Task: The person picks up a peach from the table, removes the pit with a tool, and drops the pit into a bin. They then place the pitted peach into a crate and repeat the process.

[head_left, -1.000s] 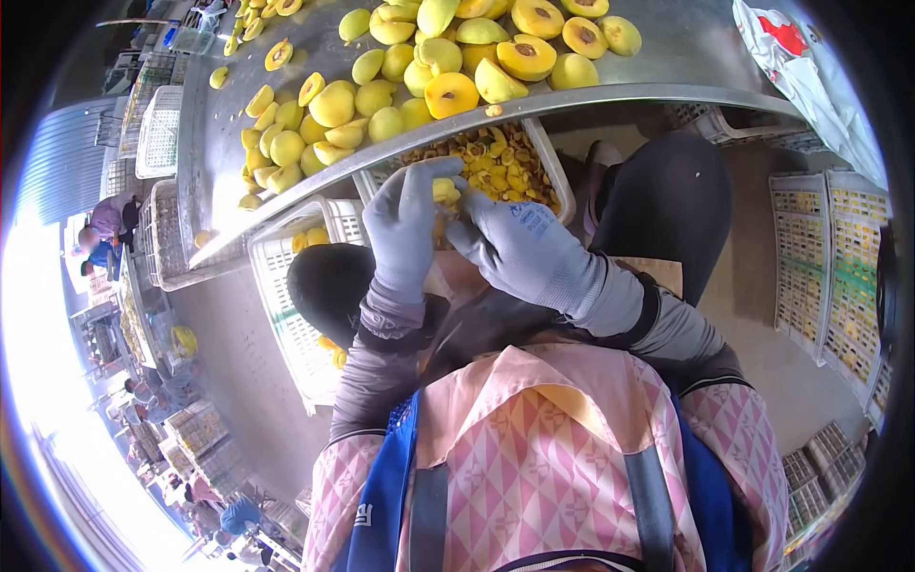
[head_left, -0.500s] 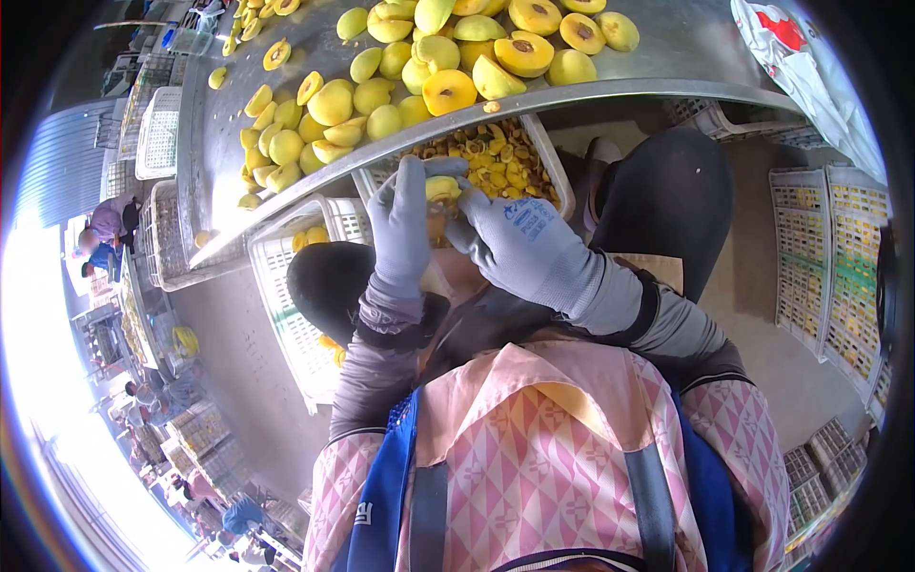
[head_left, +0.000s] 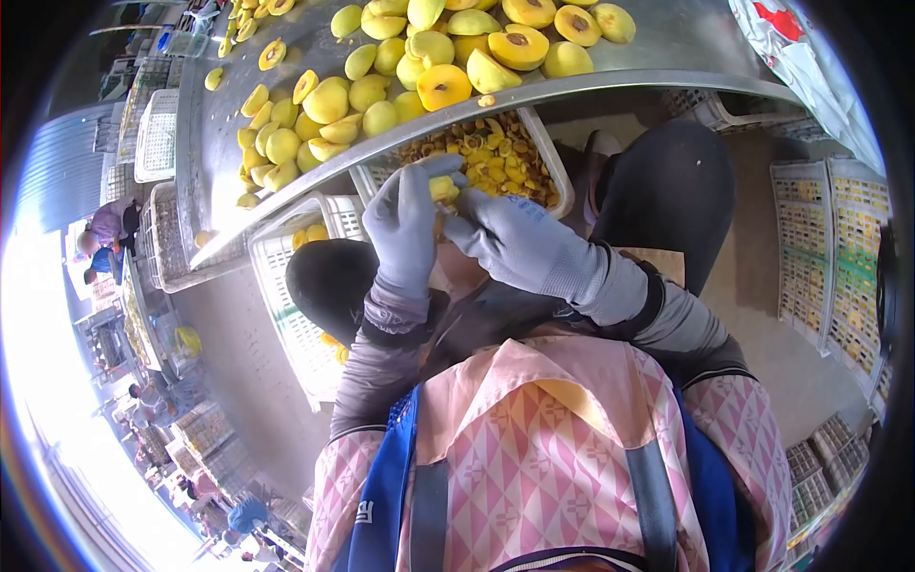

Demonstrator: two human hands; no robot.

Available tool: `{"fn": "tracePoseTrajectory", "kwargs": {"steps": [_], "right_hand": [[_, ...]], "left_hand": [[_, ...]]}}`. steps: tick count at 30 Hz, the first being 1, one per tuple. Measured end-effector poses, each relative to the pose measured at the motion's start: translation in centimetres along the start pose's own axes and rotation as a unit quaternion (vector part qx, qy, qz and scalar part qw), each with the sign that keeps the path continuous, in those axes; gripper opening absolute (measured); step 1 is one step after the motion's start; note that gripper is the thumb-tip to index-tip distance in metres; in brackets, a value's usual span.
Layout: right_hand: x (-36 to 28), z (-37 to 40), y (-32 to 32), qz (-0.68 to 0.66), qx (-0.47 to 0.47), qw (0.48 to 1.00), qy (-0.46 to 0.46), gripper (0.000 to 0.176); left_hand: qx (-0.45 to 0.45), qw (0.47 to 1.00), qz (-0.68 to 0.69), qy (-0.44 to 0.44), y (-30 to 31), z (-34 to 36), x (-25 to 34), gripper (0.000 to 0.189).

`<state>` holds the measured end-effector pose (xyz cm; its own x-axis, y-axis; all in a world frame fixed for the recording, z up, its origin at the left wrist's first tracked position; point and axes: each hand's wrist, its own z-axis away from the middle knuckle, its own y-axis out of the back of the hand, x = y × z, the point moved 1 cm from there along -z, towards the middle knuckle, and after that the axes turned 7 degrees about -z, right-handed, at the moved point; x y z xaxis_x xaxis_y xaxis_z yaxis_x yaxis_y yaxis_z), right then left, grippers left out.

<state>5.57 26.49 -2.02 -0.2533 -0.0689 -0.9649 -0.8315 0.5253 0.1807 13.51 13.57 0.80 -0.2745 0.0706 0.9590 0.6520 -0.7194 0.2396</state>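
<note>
Our left hand (head_left: 405, 229), in a grey glove, is closed around a yellow fruit piece (head_left: 441, 188), with the fingers wrapped over its left side and top. Our right hand (head_left: 519, 243), also in a grey glove, meets the same fruit piece from the right. Its fingers are curled and its fingertips touch the fruit, but we cannot tell whether it grips the fruit or only presses against it. The fruit piece is held in the air between both hands, above the near edge of a white crate (head_left: 562, 186) filled with small yellow and brown scraps. This crate sits just under the rim of a metal table (head_left: 667, 48). A pile of halved yellow fruit (head_left: 381, 91) lies on the table, several halves cut side up. A second white crate (head_left: 286, 276) stands to the left, beside our knee. Stacked trays (head_left: 829, 257) line the floor on the right, and other people (head_left: 105, 229) work far to the left.
</note>
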Motion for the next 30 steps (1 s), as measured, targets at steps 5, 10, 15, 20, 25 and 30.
{"fn": "tracePoseTrajectory", "kwargs": {"steps": [5,10,15,20,25,30], "right_hand": [[-0.8,0.0,0.4,-0.001,-0.02,0.998,-0.052,0.026],[0.4,-0.6,0.6,-0.236,-0.082,0.962,-0.107,0.034],[-0.5,-0.4,1.2,-0.348,-0.099,0.896,-0.256,0.036],[-0.3,-0.1,1.3,-0.304,-0.101,0.904,-0.283,0.033],[0.2,0.4,0.5,-0.089,-0.035,0.994,-0.06,0.031],[-0.1,0.4,1.1,-0.081,-0.051,0.994,-0.058,0.032]], "left_hand": [[-0.007,1.0,0.023,0.009,0.1,-0.5,-0.3,0.034],[-0.008,0.999,0.011,-0.035,-0.3,-0.2,-0.8,0.043],[-0.007,0.998,0.0,-0.057,-0.5,-0.3,-0.7,0.027],[-0.014,0.999,0.011,-0.041,-0.5,-0.1,-1.2,0.027],[-0.032,0.999,0.026,-0.006,-0.6,-0.2,-1.5,0.029],[-0.037,0.999,0.01,-0.013,-0.7,0.3,-0.3,0.03]]}}
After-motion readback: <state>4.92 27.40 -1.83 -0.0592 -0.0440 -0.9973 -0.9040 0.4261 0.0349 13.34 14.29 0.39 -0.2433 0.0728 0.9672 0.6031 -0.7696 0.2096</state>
